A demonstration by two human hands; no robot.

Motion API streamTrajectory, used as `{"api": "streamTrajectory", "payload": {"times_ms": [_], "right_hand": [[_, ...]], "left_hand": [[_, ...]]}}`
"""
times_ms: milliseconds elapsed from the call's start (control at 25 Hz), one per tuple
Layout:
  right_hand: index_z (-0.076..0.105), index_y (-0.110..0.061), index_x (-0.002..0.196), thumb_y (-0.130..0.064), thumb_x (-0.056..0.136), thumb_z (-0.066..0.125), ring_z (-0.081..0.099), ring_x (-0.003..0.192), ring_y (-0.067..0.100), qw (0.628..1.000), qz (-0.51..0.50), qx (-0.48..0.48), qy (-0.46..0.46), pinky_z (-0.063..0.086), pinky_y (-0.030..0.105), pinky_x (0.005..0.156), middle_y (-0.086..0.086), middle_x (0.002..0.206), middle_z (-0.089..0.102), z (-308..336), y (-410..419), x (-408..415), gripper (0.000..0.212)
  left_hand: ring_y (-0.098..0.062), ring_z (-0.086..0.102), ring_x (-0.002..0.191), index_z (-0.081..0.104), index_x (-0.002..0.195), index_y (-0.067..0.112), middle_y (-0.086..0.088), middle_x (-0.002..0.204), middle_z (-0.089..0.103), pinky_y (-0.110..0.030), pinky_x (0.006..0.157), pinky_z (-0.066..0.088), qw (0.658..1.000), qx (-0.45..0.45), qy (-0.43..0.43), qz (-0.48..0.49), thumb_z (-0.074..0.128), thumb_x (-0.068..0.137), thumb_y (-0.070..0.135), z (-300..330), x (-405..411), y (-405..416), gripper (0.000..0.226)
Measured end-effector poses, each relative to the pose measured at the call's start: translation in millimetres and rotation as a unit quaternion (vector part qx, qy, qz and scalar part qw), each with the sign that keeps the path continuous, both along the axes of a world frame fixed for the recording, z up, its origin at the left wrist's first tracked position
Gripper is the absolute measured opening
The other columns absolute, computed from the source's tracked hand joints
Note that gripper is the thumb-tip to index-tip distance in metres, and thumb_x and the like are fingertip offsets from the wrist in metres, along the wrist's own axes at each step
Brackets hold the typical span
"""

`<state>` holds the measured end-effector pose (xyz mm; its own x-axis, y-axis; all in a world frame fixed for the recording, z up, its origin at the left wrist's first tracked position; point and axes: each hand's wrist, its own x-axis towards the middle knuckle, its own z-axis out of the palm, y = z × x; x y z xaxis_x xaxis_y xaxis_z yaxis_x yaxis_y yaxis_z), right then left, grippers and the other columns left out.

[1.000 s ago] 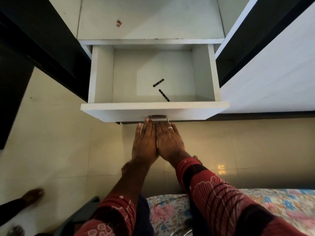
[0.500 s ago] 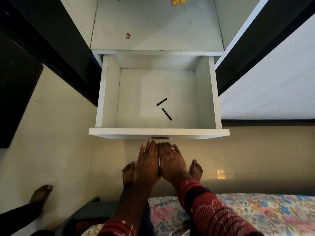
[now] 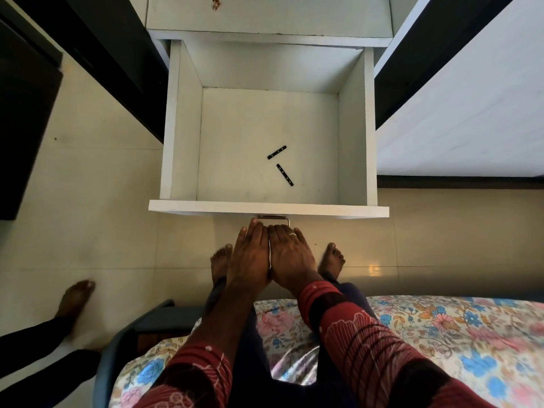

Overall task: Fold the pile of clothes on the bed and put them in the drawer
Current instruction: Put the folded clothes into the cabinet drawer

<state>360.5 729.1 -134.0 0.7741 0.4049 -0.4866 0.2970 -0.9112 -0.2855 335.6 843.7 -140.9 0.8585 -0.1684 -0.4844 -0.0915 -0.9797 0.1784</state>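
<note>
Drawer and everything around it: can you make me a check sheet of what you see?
Surface: tiled floor, shiny.
Job's things: white drawer pulled out; no clothes inside it; no clothes pile seen.
Clutter: two black strips on the drawer bottom.
Hands: left hand and right hand side by side, fingers straight, tips at the handle.
Cables: nothing seen.
Surroundings: floral bed below; another person's foot at left.

Glossy cream tiled floor [image 3: 88, 207], dark wardrobe panels [image 3: 26, 113]
</note>
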Motion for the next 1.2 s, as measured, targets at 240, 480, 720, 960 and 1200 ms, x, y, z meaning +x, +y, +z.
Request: {"api": "streamTrajectory", "payload": {"times_ms": [240,480,720,960,1200], "right_hand": [[0.010,-0.009,0.163,-0.024,0.094,0.059,0.009,0.158,0.024,0.997,0.015,-0.026,0.065,0.009,0.048,0.129,0.009,0.170,0.015,-0.9,0.2,8.7,0.086],[0.013,-0.010,0.163,-0.007,0.091,0.051,0.009,0.159,0.022,0.997,0.028,0.015,0.069,0.014,0.045,0.128,0.008,0.171,0.013,16.0,-13.5,10.2,0.082],[0.064,-0.013,0.132,-0.006,0.087,0.052,0.069,0.103,0.035,0.996,-0.039,0.043,-0.072,0.053,0.043,0.090,0.014,0.117,0.073,103.7,-31.9,37.2,0.047],[0.066,-0.014,0.109,-0.011,0.087,0.050,0.069,0.088,0.034,0.967,-0.205,-0.023,-0.148,0.051,0.039,0.081,0.008,0.096,0.073,178.4,-36.2,57.1,0.027],[0.064,-0.018,0.111,-0.013,0.090,0.049,0.069,0.094,0.035,0.882,-0.446,-0.035,-0.148,0.050,0.041,0.094,0.009,0.105,0.073,212.2,-112.8,-2.0,0.027]], "left_hand": [[-0.025,-0.016,0.156,-0.005,0.162,0.008,-0.011,0.171,-0.010,-0.041,0.120,-0.018,0.997,0.058,0.049,-0.029,0.067,0.089,0.042,3.5,6.1,7.4,0.108],[-0.021,0.003,0.158,0.010,0.163,0.010,-0.007,0.171,0.007,-0.043,0.125,-0.006,0.993,0.061,0.023,-0.093,0.055,0.095,0.023,26.5,17.1,18.8,0.082],[-0.027,0.076,0.089,0.076,0.116,0.010,-0.008,0.109,0.077,-0.040,0.080,0.062,0.966,-0.114,-0.135,-0.186,0.082,0.068,0.010,95.4,55.1,34.6,0.049],[-0.037,0.069,0.077,0.068,0.094,0.010,-0.010,0.091,0.069,-0.038,0.066,0.052,0.956,-0.123,-0.162,-0.210,0.058,0.093,0.016,191.1,133.4,13.1,0.012],[-0.034,0.072,0.092,0.068,0.116,0.013,-0.010,0.103,0.074,-0.041,0.082,0.057,0.896,-0.158,-0.147,-0.388,0.058,0.098,0.023,234.7,129.4,-112.2,0.023]]}}
